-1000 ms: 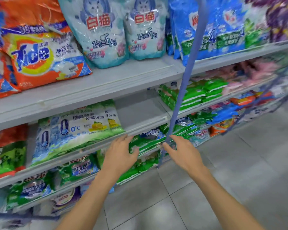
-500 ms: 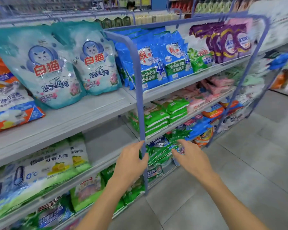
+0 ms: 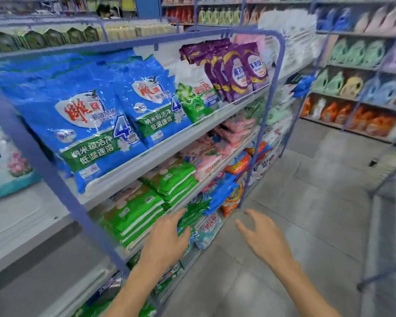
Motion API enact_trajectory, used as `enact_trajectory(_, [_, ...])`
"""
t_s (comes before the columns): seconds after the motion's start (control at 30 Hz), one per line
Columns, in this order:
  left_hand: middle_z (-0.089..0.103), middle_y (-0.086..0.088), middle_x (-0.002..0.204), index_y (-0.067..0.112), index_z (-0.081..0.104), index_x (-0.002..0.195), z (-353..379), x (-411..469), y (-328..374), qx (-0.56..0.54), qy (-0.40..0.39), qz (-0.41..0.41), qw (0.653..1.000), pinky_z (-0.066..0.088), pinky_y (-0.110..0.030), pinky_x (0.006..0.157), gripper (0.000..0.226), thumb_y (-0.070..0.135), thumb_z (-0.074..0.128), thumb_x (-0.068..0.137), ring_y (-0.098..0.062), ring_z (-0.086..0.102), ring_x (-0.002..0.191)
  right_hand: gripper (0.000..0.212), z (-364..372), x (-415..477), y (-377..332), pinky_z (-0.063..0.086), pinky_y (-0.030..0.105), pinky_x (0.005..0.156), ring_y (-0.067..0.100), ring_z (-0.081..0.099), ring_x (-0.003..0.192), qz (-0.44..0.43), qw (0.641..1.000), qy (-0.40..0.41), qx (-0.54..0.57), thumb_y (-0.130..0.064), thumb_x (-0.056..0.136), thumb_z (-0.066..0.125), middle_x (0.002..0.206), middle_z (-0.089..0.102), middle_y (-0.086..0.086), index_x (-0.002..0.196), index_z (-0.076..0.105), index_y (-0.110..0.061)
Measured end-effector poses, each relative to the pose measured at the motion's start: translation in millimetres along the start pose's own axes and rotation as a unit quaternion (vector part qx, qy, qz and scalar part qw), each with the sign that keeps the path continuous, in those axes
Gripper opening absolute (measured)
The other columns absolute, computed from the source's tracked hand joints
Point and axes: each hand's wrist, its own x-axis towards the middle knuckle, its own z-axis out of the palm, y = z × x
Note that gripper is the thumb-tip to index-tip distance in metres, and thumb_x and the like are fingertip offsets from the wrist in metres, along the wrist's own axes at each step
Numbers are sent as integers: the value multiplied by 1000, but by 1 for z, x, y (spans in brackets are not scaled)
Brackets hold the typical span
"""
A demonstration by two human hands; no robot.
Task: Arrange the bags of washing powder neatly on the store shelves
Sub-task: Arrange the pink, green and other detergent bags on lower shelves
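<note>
Filling grey metal shelves (image 3: pixel 162 154), glossy blue powder bags (image 3: pixel 85 124); left hand (image 3: pixel 167 239) slack, empty, beside crumpled green bags (image 3: pixel 196 209); right hand (image 3: pixel 261 236) spread, empty.

On my feed I see the left hand (image 3: pixel 167 239) and the right hand (image 3: pixel 261 236), both bare. The left forearm (image 3: pixel 128 291) and right forearm (image 3: pixel 306 291) are slim and uncovered down to the frame's bottom edge. Blur hides nails and finer detail.
</note>
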Motion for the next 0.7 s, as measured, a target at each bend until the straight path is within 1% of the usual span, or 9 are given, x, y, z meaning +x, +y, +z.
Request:
enact_trajectory(0.17, [62,0,141,21,53,146,26,99,38,-2,-15,32,999,43,-31,104,54,37,60,95,-18,57,129,54,-28,79,39,39,35,110,21,47,139,44,999,18,-11,-56,98,53,148,56,-1,143,54,-27])
enact_trajectory(0.27, [72,-2,119,23,61,136,38,147,65,3,-25,45,999,50,-35,87,45,36,60,93,-24,65,111,53,-48,119,55,40,35,110,21,48,139,62,997,33,-10,-56,98,53,147,56,-3,144,54,-30])
enact_trajectory(0.33, [72,-2,100,23,64,123,47,178,80,-8,-37,51,998,51,-38,75,33,33,60,91,-27,67,97,54,-59,147,66,40,35,109,23,49,137,69,997,38,-12,-54,99,54,146,57,0,144,54,-26])
enact_trajectory(0.37, [72,-4,98,20,65,118,50,189,85,-15,-39,54,998,51,-38,73,29,30,61,91,-27,67,94,54,-64,158,69,40,35,108,24,49,136,71,997,38,-12,-53,99,53,146,57,2,144,54,-24])
enact_trajectory(0.5, [72,-13,109,7,66,116,72,245,113,-29,-47,44,998,45,-35,76,26,19,61,94,-30,65,102,55,-80,214,98,43,35,107,23,51,135,78,996,32,-1,-56,98,52,146,57,1,143,54,-25])
enact_trajectory(0.57, [73,-13,108,8,66,116,85,271,129,-44,-54,29,997,42,-33,71,26,20,61,94,-31,66,101,55,-90,244,114,42,35,107,23,51,135,76,997,23,0,-57,98,52,147,56,0,143,54,-25])
enact_trajectory(0.6, [73,-11,109,11,65,118,94,284,135,-48,-53,24,997,44,-34,71,27,22,60,94,-31,67,102,55,-97,260,122,42,34,105,23,51,135,73,997,16,-2,-57,98,51,148,56,0,144,53,-25])
enact_trajectory(0.63, [73,-10,112,13,65,121,102,296,142,-47,-51,15,997,46,-35,74,30,24,59,94,-30,67,104,55,-104,275,130,41,33,104,22,51,135,69,998,9,-5,-56,99,51,148,56,0,144,52,-25])
enact_trajectory(0.7, [69,-4,127,20,60,135,113,317,160,-34,-42,-16,998,48,-33,85,41,29,58,96,-25,64,115,53,-120,304,145,41,32,103,22,50,135,54,999,-2,-9,-54,100,52,147,56,0,144,53,-25])
